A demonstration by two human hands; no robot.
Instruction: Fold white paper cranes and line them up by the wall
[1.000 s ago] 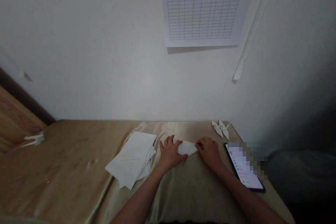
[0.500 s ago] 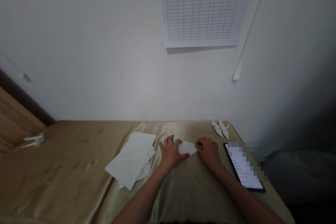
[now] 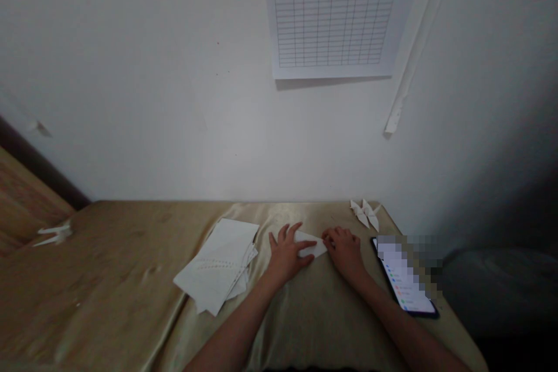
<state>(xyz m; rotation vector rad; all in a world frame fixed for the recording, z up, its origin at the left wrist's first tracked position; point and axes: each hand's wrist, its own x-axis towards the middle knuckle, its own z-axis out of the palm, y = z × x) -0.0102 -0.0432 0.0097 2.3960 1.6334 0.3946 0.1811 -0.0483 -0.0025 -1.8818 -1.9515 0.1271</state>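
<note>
Head view: the left hand (image 3: 286,256) lay open, its thumb on a folded paper (image 3: 311,243), while the right hand (image 3: 343,251) curled over the paper's right tip on the satin counter (image 3: 108,279). A finished paper crane (image 3: 365,214) sat beyond; a stack of sheets (image 3: 215,264) lay unfolded at left.

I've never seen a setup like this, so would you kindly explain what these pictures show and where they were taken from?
There is no machine here: one camera worn on a person's head looks forward and down. The left hand and right hand both touch a piece of folded white paper, lying on a gold satin cloth. Nearby lie a pile of white paper sheets, a folded paper crane and a smartphone with its screen blurred out.
</note>
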